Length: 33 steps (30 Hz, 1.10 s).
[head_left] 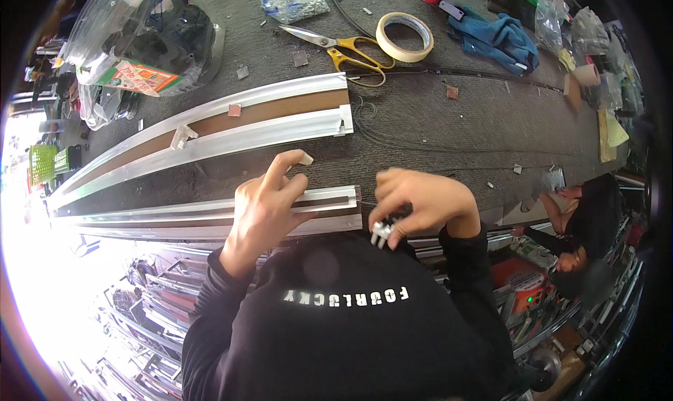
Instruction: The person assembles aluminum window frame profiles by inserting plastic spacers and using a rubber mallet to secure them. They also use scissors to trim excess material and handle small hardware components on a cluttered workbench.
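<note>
A head-worn fisheye looks steeply down at the workbench (434, 120) from close above.

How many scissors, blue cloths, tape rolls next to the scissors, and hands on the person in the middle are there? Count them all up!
Scissors: 1 pair
Blue cloth: 1
Tape roll by the scissors: 1
Hands: 2, left hand and right hand
Total: 5

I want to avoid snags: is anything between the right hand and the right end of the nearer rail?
Nothing visible stands between them: the right hand, holding a small white piece, is close beside the right end of the nearer rail. The left hand is farther left.
</note>
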Motion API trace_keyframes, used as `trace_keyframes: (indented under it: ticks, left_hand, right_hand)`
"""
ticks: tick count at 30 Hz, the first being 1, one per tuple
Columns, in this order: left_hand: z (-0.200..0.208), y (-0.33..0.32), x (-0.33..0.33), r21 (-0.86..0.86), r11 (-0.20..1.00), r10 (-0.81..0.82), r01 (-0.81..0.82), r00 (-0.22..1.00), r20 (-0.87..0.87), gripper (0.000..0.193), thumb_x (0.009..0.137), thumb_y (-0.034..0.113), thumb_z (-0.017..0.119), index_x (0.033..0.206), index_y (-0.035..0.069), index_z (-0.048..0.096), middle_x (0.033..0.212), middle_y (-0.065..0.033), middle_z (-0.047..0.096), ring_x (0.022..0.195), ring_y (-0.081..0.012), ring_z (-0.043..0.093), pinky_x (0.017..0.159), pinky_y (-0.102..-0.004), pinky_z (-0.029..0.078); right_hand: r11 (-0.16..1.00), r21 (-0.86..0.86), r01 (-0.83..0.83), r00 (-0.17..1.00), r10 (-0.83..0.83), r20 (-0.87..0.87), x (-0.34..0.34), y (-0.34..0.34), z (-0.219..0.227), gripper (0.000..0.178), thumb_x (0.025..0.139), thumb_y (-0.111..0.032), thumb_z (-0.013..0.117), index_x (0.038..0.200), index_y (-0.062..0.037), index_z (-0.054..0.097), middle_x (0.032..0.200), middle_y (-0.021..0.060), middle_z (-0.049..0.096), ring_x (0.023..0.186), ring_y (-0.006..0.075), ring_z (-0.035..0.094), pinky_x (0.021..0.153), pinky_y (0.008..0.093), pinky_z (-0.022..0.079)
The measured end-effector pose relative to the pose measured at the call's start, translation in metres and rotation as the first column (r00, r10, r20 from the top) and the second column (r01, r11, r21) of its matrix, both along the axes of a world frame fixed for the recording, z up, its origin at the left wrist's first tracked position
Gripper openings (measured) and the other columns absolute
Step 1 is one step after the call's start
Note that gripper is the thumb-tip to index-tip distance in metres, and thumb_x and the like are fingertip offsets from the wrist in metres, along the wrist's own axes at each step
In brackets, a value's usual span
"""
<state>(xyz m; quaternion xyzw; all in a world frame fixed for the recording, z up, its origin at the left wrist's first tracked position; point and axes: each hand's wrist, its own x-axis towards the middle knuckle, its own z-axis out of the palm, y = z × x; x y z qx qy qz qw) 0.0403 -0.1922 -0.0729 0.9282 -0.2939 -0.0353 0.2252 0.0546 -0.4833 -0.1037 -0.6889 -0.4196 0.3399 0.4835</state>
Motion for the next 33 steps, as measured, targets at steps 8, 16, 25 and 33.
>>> trace_keyframes:
  ticks: [8, 16, 25, 33]
  left_hand:
    - [0.002, -0.001, 0.006, -0.005, 1.0, 0.014, -0.014, 0.999, -0.03, 0.046, 0.043, 0.012, 0.092, 0.076, 0.005, 0.061, 0.121, -0.0042, 0.059, 0.069, -0.015, 0.068, 0.059, -0.0328, 0.054]
    - [0.005, -0.002, 0.008, -0.025, 1.0, 0.012, -0.013, 1.0, -0.022, 0.046, 0.042, 0.009, 0.092, 0.076, 0.005, 0.06, 0.121, -0.0043, 0.059, 0.069, -0.0147, 0.068, 0.059, -0.0322, 0.054]
    - [0.006, 0.001, 0.009, -0.028, 0.999, -0.017, 0.016, 0.999, -0.039, 0.043, 0.054, 0.016, 0.09, 0.084, 0.006, 0.061, 0.12, -0.0005, 0.061, 0.069, -0.0188, 0.068, 0.06, -0.0352, 0.055]
    - [0.009, 0.002, 0.01, -0.047, 0.992, -0.122, 0.12, 0.991, -0.054, 0.038, 0.06, 0.014, 0.087, 0.086, 0.005, 0.06, 0.118, 0.0016, 0.062, 0.064, -0.0237, 0.065, 0.059, -0.0345, 0.054]
  right_hand:
    - [0.554, 0.198, 0.809, 0.326, -0.141, -0.935, -0.062, 0.029, -0.026, 0.049, 0.078, -0.03, 0.087, 0.115, -0.0016, 0.07, 0.086, -0.0001, 0.067, 0.059, 0.0017, 0.045, 0.049, 0.0199, 0.035]
    - [0.387, 0.013, 0.922, 0.15, -0.327, -0.933, -0.068, 0.04, -0.038, 0.041, 0.084, -0.011, 0.081, 0.121, -0.0003, 0.066, 0.071, -0.005, 0.055, 0.048, -0.0003, 0.033, 0.038, 0.0169, 0.026]
    - [0.453, -0.07, 0.889, 0.294, -0.681, -0.671, -0.072, 0.041, -0.021, 0.034, 0.085, -0.005, 0.079, 0.118, -0.0029, 0.072, 0.086, 0.001, 0.07, 0.057, -0.0015, 0.047, 0.048, 0.0186, 0.037]
    - [0.547, -0.024, 0.837, 0.492, -0.771, -0.405, -0.057, 0.034, -0.012, 0.03, 0.084, -0.003, 0.077, 0.114, -0.0007, 0.073, 0.083, -0.0022, 0.071, 0.065, -0.0019, 0.047, 0.055, 0.0186, 0.037]
